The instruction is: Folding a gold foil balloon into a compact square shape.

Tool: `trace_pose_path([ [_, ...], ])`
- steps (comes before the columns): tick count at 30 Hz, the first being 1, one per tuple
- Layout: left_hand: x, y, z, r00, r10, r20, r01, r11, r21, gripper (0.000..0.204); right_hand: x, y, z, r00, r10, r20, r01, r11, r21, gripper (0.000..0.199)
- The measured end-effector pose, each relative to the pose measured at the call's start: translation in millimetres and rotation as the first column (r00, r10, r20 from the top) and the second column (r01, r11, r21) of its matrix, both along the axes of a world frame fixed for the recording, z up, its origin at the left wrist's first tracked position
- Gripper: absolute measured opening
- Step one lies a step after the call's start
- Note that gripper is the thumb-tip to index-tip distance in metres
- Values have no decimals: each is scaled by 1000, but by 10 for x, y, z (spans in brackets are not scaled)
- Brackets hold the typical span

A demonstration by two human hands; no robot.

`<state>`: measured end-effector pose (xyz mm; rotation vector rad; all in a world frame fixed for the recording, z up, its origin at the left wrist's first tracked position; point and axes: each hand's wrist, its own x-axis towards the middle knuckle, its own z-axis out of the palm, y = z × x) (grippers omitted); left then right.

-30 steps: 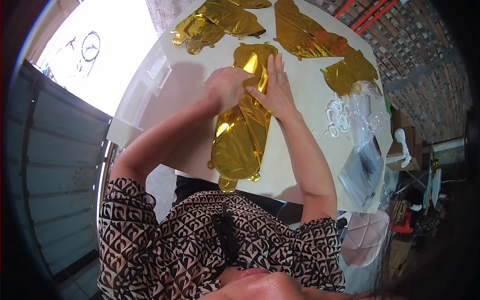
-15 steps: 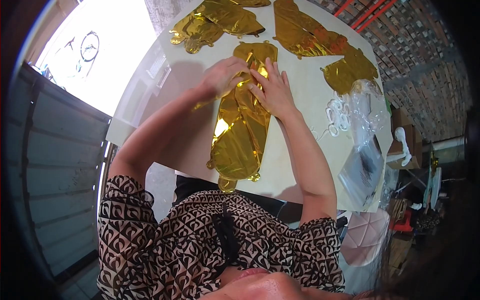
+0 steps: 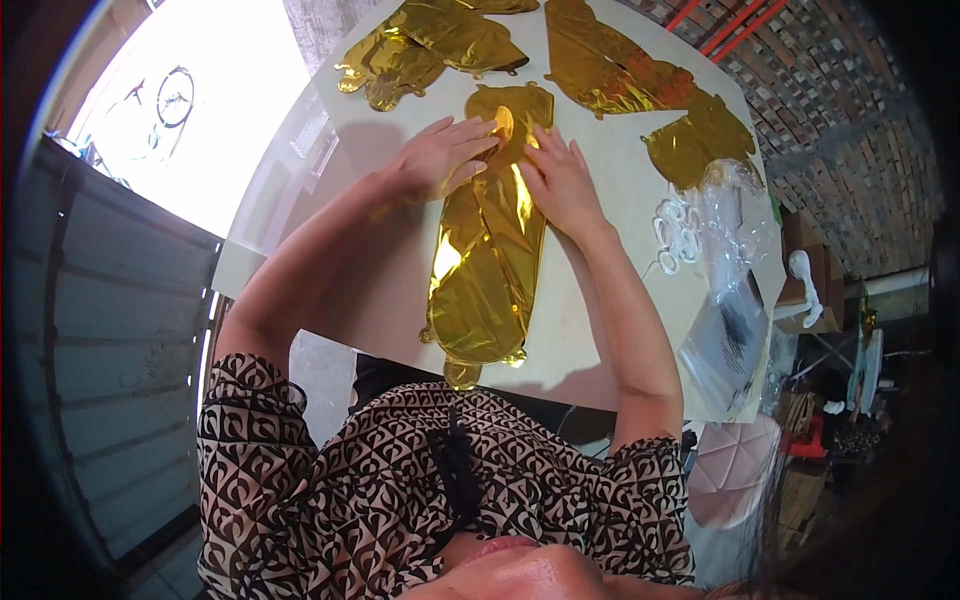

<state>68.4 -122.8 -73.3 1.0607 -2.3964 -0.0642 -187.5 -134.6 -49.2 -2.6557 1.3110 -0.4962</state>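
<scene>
A shiny gold foil balloon (image 3: 485, 280), flat and folded lengthwise, lies on the pale table (image 3: 385, 290) before me. Its tabbed lower end reaches past the near table edge. My left hand (image 3: 440, 157) rests on the left side of its upper part, fingers stretched out toward the middle. On the right side, my right hand (image 3: 565, 185) lies with its fingers extended over the foil's edge. Both hands are open and press on the foil without gripping it. Creases run down the balloon between them.
More flat gold foil balloons (image 3: 455, 40) lie at the far left of the table, others (image 3: 615, 70) at the far right. Coils of white ribbon (image 3: 675, 235) and clear plastic bags (image 3: 725, 340) sit on the right. A cardboard box (image 3: 815, 265) stands beyond the table's right edge.
My hands have moved apart, the left outward to the left and the right outward to the right. The foil between them is more exposed, and its near end has shifted slightly right.
</scene>
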Motion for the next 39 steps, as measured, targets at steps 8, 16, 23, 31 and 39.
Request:
trace_pose_path([
  [8, -16, -42, 65, 986, -80, 145, 89, 994, -60, 40, 211, 131, 34, 999, 20, -46, -16, 996, 93, 53],
  [16, -5, 31, 12, 994, -52, 101, 51, 999, 9, 42, -34, 923, 162, 976, 104, -192, -96, 994, 52, 63],
  [23, -42, 63, 61, 995, -44, 95, 38, 997, 70, 44, -159, 1293, 243, 915, 325, -239, -294, 943, 156, 72],
  [31, -31, 40, 49, 990, -46, 136, 50, 998, -31, 45, 91, 738, 402, 975, 205, -86, -207, 978, -13, 61],
  [39, -37, 104, 43, 996, -32, 84, 35, 999, -35, 45, 265, 263, 11, 983, 40, -179, -41, 999, 0, 71],
])
